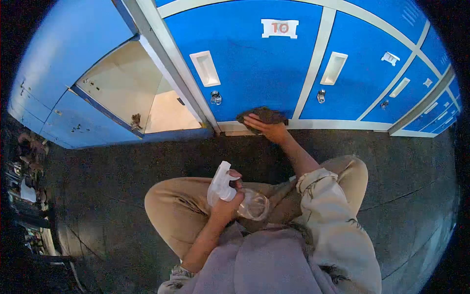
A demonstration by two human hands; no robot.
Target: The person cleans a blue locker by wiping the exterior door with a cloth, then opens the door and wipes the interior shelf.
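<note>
My left hand (227, 203) is wrapped around the neck of a clear spray bottle (253, 206) with a white trigger head (221, 183), held over my lap. With my right hand (268, 128) I press a dark, crumpled cloth (274, 115) against the bottom edge of a blue locker door (249, 63). That door bears a paper label (279, 28) reading 10, a white recessed handle (205, 68) and a metal lock (215, 97). My right fingers lie over the cloth; its underside is hidden.
More blue locker doors (352, 63) run to the right. At left stands an older blue cabinet (44, 93) with an open compartment (122, 83). My crossed legs (171, 208) rest on the dark floor (112, 171). Cluttered items (29, 191) line the far left.
</note>
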